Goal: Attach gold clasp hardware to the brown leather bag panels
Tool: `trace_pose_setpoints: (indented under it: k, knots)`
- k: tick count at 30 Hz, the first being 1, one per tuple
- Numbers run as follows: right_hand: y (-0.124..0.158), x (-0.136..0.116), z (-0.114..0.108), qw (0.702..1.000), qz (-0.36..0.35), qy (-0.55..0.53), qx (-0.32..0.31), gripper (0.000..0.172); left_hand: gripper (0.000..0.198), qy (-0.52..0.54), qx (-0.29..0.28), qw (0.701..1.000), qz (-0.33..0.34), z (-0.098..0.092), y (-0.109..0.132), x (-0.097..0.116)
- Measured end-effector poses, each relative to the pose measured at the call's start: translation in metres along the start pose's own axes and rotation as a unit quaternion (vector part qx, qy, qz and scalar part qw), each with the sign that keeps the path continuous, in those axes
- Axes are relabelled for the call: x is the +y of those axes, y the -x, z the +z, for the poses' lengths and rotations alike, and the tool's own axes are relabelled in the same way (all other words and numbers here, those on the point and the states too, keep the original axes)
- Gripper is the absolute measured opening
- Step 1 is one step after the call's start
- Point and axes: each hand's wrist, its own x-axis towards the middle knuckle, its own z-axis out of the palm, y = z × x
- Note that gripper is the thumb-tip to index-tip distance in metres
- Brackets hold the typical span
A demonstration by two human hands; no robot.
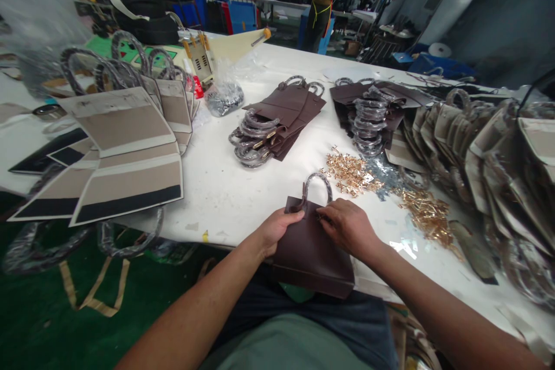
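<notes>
A dark brown handbag panel (pixel 314 260) lies folded against the table's front edge, over my lap. Its looped handle (pixel 321 176), wrapped in clear plastic, stands up at the far side. My left hand (pixel 280 228) grips the panel's left edge, thumb on top near the handle's base. At the right base of the handle, my right hand (pixel 347 225) has its fingers pinched together on the panel. Whatever small part may sit between those fingers is hidden. Just beyond lies a heap of small gold-coloured metal fasteners (pixel 349 172).
A stack of brown bag panels (pixel 290 107) lies mid-table, another brown stack (pixel 368 107) right of it. Beige-lined panels (pixel 125 127) are piled left, more beige panels (pixel 463 133) right. A second gold heap (pixel 427 214) lies right. A person (pixel 323 0) stands at the back.
</notes>
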Motion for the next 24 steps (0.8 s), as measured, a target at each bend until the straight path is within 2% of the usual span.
trace_pose_setpoints:
  k: [5,9,12,17,24]
  knots:
    - [-0.004,-0.006,-0.002,0.999,-0.015,0.037,-0.036,0.012,0.03,-0.004,0.008,1.0,0.014,0.001,0.0,-0.002]
    - [-0.002,-0.013,0.001,0.997,0.001,0.076,-0.02,0.015,0.032,-0.022,0.021,0.999,0.027,0.001,-0.001,-0.003]
    - [0.002,-0.011,0.0,0.999,0.007,0.042,-0.012,0.018,0.034,-0.03,0.021,0.999,0.034,0.002,0.001,-0.005]
    - [0.003,-0.004,-0.007,0.999,-0.006,-0.014,-0.037,0.021,0.039,-0.031,0.023,0.999,0.033,0.003,0.003,-0.008]
    - [-0.005,0.011,-0.008,0.98,0.061,-0.181,-0.054,0.022,0.04,-0.039,0.021,0.999,0.025,0.0,0.002,-0.007]
